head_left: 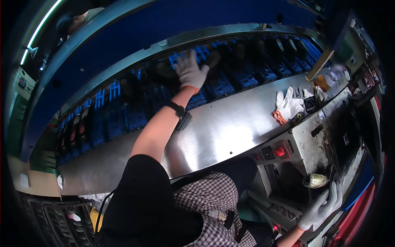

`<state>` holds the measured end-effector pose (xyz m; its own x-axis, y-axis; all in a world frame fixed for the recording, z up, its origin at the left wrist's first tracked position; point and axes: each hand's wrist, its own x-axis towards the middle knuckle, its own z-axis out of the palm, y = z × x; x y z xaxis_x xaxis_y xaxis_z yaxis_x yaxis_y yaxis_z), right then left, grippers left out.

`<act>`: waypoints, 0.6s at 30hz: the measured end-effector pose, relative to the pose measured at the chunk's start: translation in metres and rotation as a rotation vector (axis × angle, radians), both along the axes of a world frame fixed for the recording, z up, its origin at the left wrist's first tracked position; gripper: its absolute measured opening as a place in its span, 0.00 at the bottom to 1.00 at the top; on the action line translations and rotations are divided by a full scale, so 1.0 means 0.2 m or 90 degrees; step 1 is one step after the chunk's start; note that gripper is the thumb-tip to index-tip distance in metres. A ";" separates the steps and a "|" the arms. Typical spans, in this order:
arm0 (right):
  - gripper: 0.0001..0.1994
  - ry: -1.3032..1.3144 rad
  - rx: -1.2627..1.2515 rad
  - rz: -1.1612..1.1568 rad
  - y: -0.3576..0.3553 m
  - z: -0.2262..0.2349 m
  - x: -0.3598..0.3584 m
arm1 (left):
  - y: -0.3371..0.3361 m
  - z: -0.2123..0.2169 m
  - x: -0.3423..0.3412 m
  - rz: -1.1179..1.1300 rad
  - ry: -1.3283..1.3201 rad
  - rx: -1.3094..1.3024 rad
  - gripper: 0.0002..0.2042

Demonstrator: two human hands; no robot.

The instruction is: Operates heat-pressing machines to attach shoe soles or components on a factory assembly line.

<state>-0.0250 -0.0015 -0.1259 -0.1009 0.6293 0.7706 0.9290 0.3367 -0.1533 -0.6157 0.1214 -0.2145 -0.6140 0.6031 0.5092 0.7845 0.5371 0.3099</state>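
My left hand point(190, 73), in a white knit glove, reaches over a long row of blue metal fixtures point(224, 84) with dark rounded pieces among them. Its fingers are spread, with a dark piece point(212, 59) beside them; whether they touch it I cannot tell. Low on the right is my right hand point(322, 209), also gloved, its fingers stretched out beside a dark machine part. Just above those fingers juts a stubby end wrapped in shiny yellowish tape point(315, 180). No held object shows in either hand.
A bright metal ledge point(214, 127) runs along the row's near side. White gloves with orange cuffs point(288, 105) lie on its right end, near a wooden strip point(319, 65). Below them is a panel with a red switch point(280, 151). Beyond a blue panel point(123, 41), another person point(76, 24) is partly visible.
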 end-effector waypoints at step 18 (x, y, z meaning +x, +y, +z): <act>0.14 0.033 0.045 0.066 -0.02 0.19 -0.09 | -0.01 -0.38 -0.83 0.436 -0.627 0.312 0.57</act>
